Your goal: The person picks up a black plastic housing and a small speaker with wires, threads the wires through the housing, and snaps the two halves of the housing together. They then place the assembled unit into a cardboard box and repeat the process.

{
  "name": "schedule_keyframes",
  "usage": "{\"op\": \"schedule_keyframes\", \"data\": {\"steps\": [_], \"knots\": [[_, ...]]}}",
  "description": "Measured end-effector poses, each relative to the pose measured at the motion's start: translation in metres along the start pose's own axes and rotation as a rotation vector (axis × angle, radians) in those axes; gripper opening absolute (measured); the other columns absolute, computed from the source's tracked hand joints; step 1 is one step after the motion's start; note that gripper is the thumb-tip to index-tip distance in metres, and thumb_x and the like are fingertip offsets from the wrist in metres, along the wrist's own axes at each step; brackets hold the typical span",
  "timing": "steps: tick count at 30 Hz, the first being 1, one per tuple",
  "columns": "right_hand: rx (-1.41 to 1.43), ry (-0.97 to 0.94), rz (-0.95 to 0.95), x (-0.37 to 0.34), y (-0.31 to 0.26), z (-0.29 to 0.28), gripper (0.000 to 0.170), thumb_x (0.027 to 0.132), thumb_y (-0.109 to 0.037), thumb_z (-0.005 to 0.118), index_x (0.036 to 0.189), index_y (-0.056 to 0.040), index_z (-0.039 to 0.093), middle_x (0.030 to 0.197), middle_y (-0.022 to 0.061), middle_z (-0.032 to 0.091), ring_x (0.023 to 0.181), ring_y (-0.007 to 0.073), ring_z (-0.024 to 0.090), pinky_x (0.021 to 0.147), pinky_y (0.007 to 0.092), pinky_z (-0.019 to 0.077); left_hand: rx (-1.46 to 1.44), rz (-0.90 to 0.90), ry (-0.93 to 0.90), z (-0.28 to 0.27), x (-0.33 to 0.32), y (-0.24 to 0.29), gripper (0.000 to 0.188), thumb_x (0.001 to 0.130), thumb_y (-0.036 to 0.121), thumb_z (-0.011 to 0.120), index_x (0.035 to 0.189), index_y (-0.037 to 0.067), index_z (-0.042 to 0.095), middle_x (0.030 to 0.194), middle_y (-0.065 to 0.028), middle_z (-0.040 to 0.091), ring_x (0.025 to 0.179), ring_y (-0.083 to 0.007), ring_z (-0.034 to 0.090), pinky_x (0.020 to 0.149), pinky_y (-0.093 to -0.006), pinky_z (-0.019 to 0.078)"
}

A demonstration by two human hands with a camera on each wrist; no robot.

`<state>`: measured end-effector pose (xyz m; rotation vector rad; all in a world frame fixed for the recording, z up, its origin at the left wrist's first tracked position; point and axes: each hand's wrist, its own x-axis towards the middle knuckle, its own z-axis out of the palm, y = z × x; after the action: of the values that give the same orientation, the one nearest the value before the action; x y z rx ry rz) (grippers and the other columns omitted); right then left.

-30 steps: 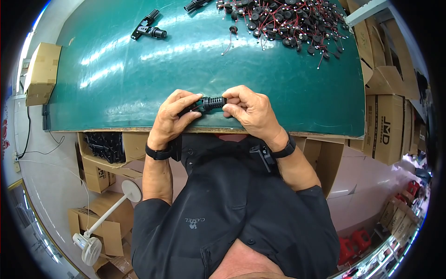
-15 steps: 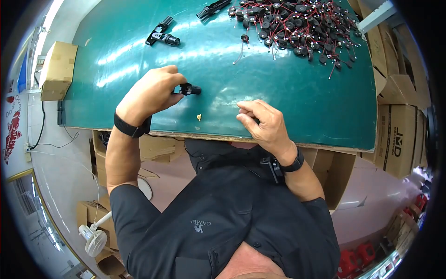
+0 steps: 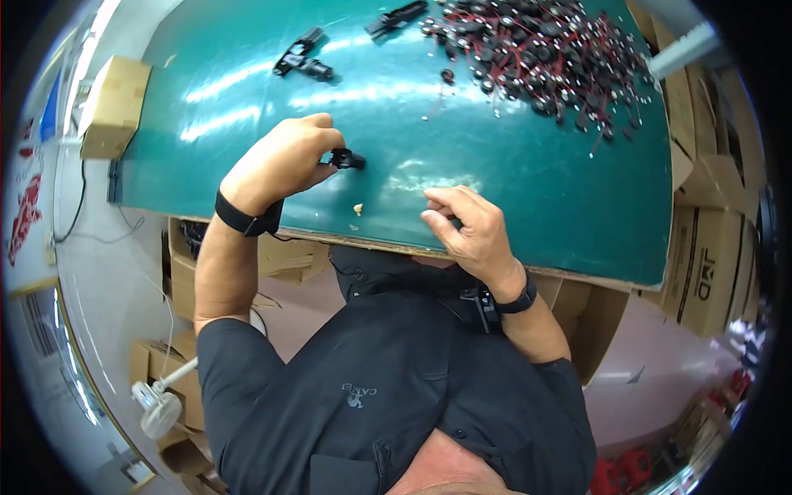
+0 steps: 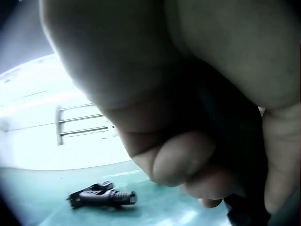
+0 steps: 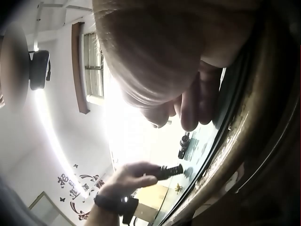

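My left hand (image 3: 289, 161) pinches a black cylindrical part with a ribbed end (image 3: 352, 160) over the table, left of centre. The same part (image 5: 171, 172) sticks out past the fingers in the right wrist view. My right hand (image 3: 474, 227) is at the table's front edge, its fingers loosely bent and nothing visible between them. Small yellowish pieces (image 3: 358, 209) lie on the green table (image 3: 396, 124) between the hands. Farther back lies a black T-shaped assembly with ribbed ends (image 3: 304, 59), also seen in the left wrist view (image 4: 102, 197).
Another black assembly (image 3: 396, 20) lies at the back. A heap of round black components with red wires (image 3: 536, 58) covers the back right. One cardboard box (image 3: 115, 107) stands at the left end, another (image 3: 705, 268) beyond the right end.
A second ago both hands gripped the ribbed part in front of the body. The right hand has let go and moved right; the left has carried it forward and left. Yellowish pieces now show on the table.
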<state>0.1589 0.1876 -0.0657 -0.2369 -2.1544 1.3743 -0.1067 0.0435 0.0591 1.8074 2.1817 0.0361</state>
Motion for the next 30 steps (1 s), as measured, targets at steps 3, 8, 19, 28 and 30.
{"op": "schedule_keyframes", "data": {"steps": [3,8,19,28,30], "knots": [[0.006,0.017,0.080,-0.001,-0.006,-0.001,0.024,0.093,0.000,0.080,0.116,0.0013,0.076,0.097,0.0126,0.076,0.082,0.0187,0.075,0.075,0.0294,0.0596,-0.180,-0.199,0.286,0.026,-0.070,-0.034,0.035,0.085,0.007,0.085,0.118,0.000,0.077,0.102,-0.0141,0.072,0.090,-0.0317,0.073,0.083,-0.0404,0.0597],[-0.040,-0.022,0.115,-0.006,-0.009,0.002,0.022,0.096,0.000,0.078,0.118,0.0005,0.076,0.098,0.0083,0.076,0.082,0.0132,0.070,0.076,0.0270,0.0570,-0.725,-0.873,1.296,0.166,-0.273,-0.107,0.042,0.093,0.014,0.087,0.130,-0.001,0.076,0.113,-0.0126,0.079,0.101,-0.0201,0.074,0.096,-0.0336,0.0585],[-0.245,-0.051,0.142,0.014,-0.024,0.021,0.023,0.093,0.000,0.080,0.116,0.0006,0.076,0.093,0.0078,0.074,0.074,0.0135,0.067,0.068,0.0278,0.0544,0.040,-1.190,1.321,0.229,-0.345,-0.286,0.062,0.091,0.038,0.088,0.132,-0.005,0.071,0.126,-0.0249,0.076,0.116,-0.0357,0.072,0.104,-0.0457,0.0558],[-0.324,-0.149,0.114,0.038,-0.028,0.036,0.022,0.090,-0.002,0.082,0.112,0.0006,0.077,0.087,0.0077,0.070,0.067,0.0148,0.064,0.061,0.0302,0.0516,-0.166,-0.201,0.709,0.047,-0.021,-0.229,0.059,0.094,0.017,0.081,0.150,0.012,0.063,0.144,-0.0158,0.067,0.133,-0.0337,0.063,0.111,-0.0448,0.0522],[-0.320,-0.170,0.080,0.045,-0.028,0.035,0.022,0.091,-0.004,0.083,0.111,0.0006,0.077,0.087,0.0080,0.070,0.067,0.0150,0.065,0.061,0.0308,0.0522,-0.011,-0.094,0.722,0.042,0.019,-0.213,0.059,0.093,0.014,0.081,0.150,0.013,0.063,0.145,-0.0148,0.066,0.137,-0.0346,0.060,0.112,-0.0457,0.0517]]}}
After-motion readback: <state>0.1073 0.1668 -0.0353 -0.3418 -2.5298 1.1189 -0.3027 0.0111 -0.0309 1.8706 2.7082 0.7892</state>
